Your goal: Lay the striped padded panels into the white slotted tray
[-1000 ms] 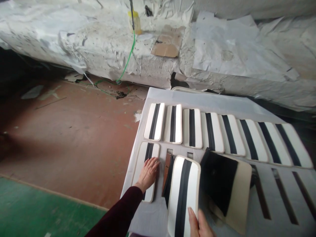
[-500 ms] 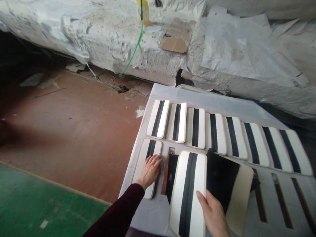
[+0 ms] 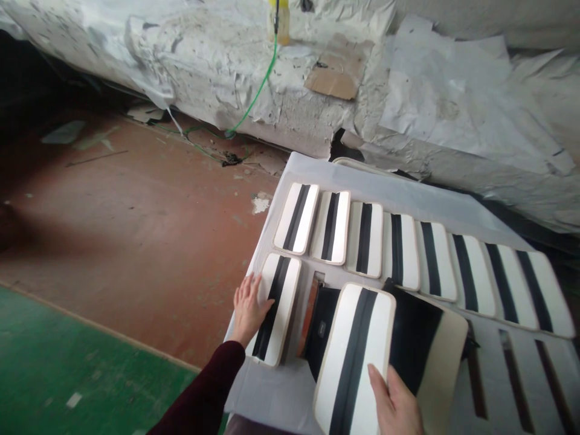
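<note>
My left hand [image 3: 247, 309] lies with fingers spread on the left edge of a white pad with a black stripe [image 3: 277, 308], which sits in the near row of a grey slotted board [image 3: 399, 196]. A second striped pad [image 3: 353, 357] rests under my right hand [image 3: 395, 405], whose thumb presses on its near right edge. This pad lies tilted over a black-and-beige pad [image 3: 430, 350] turned face down. Several more striped pads [image 3: 365, 238] fill the board's far row side by side.
Crumpled white paper covers a long bench [image 3: 408, 103] behind the board, with a cardboard scrap [image 3: 335, 81] and a yellow bottle [image 3: 281, 18]. A green cable [image 3: 254, 96] hangs to the red floor [image 3: 136, 229]. A green floor strip [image 3: 67, 374] lies at near left.
My left hand slid from the top of the near-left pad to its left edge. The pad under my right hand has shifted right and tilted. The view moved a little to the left.
</note>
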`<state>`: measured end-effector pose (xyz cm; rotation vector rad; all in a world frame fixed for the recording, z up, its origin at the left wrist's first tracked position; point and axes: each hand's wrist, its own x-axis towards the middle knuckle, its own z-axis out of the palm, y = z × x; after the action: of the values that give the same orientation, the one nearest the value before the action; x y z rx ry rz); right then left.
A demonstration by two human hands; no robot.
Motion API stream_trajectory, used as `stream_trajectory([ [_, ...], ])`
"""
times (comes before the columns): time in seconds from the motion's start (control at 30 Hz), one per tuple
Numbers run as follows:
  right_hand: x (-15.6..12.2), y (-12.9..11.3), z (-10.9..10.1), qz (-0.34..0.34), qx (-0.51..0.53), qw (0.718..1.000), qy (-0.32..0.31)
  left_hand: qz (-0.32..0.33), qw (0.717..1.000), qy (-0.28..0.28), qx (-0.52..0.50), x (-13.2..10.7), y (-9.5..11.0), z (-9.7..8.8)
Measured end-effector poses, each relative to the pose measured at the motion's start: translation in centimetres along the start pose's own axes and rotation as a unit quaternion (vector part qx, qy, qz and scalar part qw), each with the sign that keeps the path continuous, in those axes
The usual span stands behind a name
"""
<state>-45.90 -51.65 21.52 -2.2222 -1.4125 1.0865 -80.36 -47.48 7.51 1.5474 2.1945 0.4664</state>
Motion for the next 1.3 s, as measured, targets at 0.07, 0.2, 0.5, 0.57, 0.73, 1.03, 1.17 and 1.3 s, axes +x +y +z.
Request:
stream_trajectory([
  [0.07,0.5,0.3,0.1,0.017,0.010,1.000,-0.008,-0.132,0.991,0.003,-0.035,-0.7,-1.7,-0.3],
  [0.2,2.8,0.1,0.7,0.045,0.011,0.998,-0.047,-0.296,0.914,-0.157,-0.228,-2.9,-5.7,-0.8],
  [0.5,2.6,-1.0,-0.6,0.043,0.023,0.994,-0.099,-0.288,0.852,-0.202,-0.388,-4.2,-6.1,-2.7],
  [0.57,2.3,-1.1,-0.8,0.042,0.020,0.995,-0.086,-0.287,0.851,-0.195,-0.395,-4.3,-5.3,-3.6],
  [0.73,4.2,-2.7,0.0,0.017,0.027,0.994,-0.105,-0.295,0.845,-0.199,-0.398,-4.7,-4.2,-5.3],
  [1.03,3.3,-3.0,-0.6,0.011,0.052,0.994,-0.098,-0.311,0.825,-0.204,-0.426,-4.9,-2.8,-6.7],
  [1.17,4.1,-2.6,-0.1,0.008,0.029,0.995,-0.099,-0.316,0.826,-0.206,-0.419,-5.1,-2.4,-7.2],
  [1.3,5.5,-3.0,0.1,-0.020,0.028,0.996,-0.087,-0.314,0.831,-0.201,-0.414,-5.3,-2.1,-7.4],
])
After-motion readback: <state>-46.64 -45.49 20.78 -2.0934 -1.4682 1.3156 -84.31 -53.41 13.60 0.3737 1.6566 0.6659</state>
